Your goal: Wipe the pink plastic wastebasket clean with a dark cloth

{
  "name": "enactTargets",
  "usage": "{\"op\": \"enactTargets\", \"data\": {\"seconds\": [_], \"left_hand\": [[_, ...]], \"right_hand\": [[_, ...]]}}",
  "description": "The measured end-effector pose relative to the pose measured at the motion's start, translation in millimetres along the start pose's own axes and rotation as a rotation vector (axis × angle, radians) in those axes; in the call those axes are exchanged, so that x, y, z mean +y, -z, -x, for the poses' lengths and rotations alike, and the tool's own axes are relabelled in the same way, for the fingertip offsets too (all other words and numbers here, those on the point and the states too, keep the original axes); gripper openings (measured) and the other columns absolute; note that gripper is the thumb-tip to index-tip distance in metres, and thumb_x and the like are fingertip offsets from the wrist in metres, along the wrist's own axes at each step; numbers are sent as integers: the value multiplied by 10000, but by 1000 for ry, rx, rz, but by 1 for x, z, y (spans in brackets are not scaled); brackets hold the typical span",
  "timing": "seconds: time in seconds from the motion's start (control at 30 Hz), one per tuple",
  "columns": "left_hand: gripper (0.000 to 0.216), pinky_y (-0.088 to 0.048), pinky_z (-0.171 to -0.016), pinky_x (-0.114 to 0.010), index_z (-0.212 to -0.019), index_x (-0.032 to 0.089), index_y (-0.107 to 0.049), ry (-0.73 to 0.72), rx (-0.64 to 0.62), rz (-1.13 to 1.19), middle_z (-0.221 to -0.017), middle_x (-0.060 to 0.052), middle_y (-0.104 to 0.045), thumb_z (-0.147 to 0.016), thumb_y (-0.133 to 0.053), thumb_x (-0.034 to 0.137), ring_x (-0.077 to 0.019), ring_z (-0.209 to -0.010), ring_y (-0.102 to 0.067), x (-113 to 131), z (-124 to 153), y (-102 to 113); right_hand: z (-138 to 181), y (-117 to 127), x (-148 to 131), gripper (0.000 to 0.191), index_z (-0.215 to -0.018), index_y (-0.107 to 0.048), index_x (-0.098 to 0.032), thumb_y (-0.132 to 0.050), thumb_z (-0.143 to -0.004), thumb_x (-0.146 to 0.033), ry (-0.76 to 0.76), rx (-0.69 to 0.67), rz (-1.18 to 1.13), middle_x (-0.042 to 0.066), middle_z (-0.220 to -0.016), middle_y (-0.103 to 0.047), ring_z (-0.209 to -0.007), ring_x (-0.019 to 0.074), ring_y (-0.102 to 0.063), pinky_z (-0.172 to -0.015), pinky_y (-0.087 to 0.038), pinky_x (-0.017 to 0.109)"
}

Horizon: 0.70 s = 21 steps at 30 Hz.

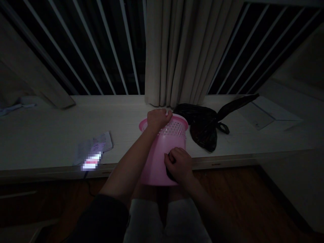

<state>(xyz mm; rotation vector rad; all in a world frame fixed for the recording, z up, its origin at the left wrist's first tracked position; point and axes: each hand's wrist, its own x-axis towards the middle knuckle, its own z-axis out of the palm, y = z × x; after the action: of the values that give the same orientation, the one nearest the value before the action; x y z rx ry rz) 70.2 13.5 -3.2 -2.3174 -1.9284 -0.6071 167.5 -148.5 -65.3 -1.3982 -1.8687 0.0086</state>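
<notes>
A pink plastic wastebasket (162,158), with a honeycomb mesh band below its bright pink rim, is in front of me at the edge of the ledge. Its rim points away from me and its base is toward my legs. My left hand (158,119) is closed over the rim. Against the basket's side, my right hand (179,163) is curled with fingers bent in. Something dark shows under and beside that hand, but the dim light hides what it is. Just beyond the rim on the right lies a knotted black plastic bag (204,130).
The pale window ledge (126,114) runs across the view, with curtains (182,50) and barred windows behind. Papers (105,141) and a bright blurred screen (91,161) with a cable lie at left. A flat box (270,113) sits far right. Wooden floor (235,195) shows below.
</notes>
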Motion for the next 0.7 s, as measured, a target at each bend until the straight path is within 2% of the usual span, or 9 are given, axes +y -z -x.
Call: {"op": "enactTargets", "data": {"seconds": [0.3, 0.7], "left_hand": [[576, -430, -766, -366, -1008, 150, -726, 5, -8, -30, -935, -154, -717, -929, -274, 499, -280, -925, -653, 1, 1, 2], [575, -428, -772, -375, -991, 144, -729, -6, 7, -5, -926, -157, -713, -931, -274, 490, -288, -917, -655, 0, 1, 2]], "right_hand": [[0, 1, 2, 318, -571, -337, -236, -543, -811, -205, -35, -13, -6, -28, -560, -425, -567, 138, -412, -575, -287, 293], [5, 1, 12, 349, -599, -258, -245, -512, -838, -225, -104, 42, -92, -43, -562, -375, -553, 134, -406, -561, -294, 286]]}}
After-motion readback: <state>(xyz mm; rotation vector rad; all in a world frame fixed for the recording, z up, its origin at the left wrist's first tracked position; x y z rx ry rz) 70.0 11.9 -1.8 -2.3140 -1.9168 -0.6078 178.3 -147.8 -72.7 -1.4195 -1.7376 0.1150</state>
